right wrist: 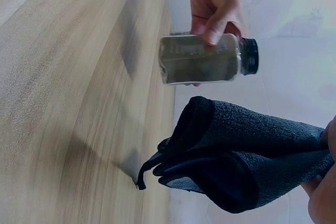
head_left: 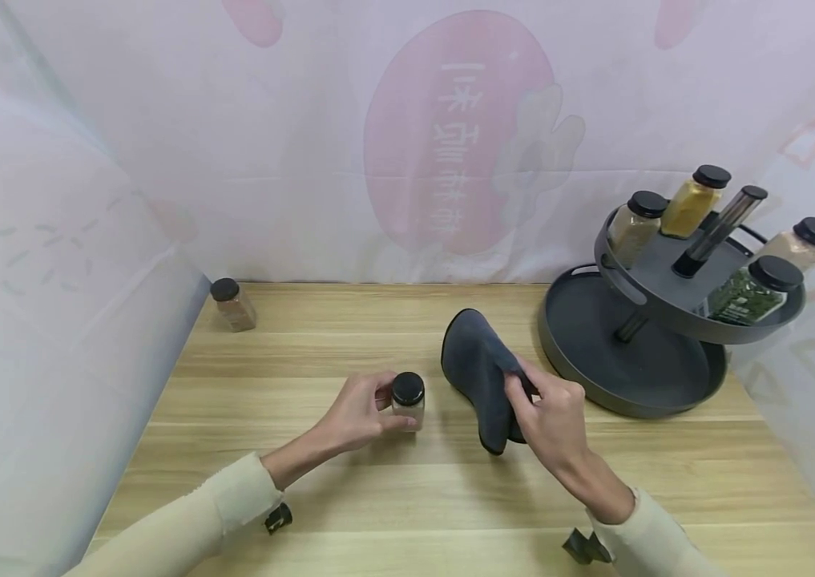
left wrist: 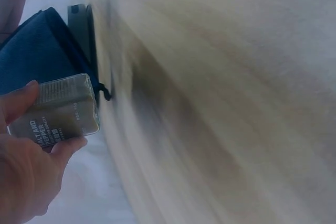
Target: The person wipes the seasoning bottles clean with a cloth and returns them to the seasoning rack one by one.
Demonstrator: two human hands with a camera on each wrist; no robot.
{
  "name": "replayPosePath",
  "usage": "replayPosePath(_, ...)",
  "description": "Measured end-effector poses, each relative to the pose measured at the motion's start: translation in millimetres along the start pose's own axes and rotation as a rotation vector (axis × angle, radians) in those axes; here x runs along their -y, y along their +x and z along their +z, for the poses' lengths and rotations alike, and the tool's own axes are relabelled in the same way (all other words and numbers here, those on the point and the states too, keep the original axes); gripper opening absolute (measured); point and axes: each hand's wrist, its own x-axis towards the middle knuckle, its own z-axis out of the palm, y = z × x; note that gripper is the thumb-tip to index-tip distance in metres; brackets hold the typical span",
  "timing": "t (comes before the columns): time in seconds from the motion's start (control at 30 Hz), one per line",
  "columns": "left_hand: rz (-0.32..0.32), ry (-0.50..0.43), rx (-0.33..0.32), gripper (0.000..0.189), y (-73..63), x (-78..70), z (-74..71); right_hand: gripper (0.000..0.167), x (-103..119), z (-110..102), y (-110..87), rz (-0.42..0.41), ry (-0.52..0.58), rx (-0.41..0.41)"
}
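My left hand (head_left: 360, 410) grips a clear spice jar (head_left: 408, 409) with a black lid, thumb on one side and fingers on the other. In the left wrist view, the jar's label (left wrist: 47, 129) reads salt and pepper. A gap shows between the jar's base and the table in the right wrist view. To the right, my right hand (head_left: 554, 417) pinches a dark grey-blue cloth (head_left: 475, 361) with black edging. The cloth hangs in folds, its lower end near the tabletop. Jar and cloth are apart.
A two-tier dark grey round rack (head_left: 638, 385) stands at the right, several black-lidded spice jars (head_left: 691, 207) on its upper tier. Another jar (head_left: 234, 304) with reddish-brown contents stands at the table's back left corner. A printed white curtain (head_left: 292, 160) borders the wooden table (head_left: 349, 513).
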Motion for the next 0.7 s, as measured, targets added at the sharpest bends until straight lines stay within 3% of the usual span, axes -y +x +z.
replayPosePath(0.2, -0.056, -0.026, 0.012, 0.045, -3.1, 10.3, 6.8, 0.023, -1, -4, -1.6, 0.013, -0.007, 0.001)
replayPosePath(0.5, -0.056, 0.023, 0.011, 0.050, -5.8, 18.5, 10.6, 0.023, -4, -6, -3.3, 0.024, -0.020, 0.001)
replayPosePath(0.7, -0.038, -0.023, 0.028, 0.050, -7.5, 24.2, 12.9, 0.022, -6, -6, -4.4, 0.025, -0.018, 0.004)
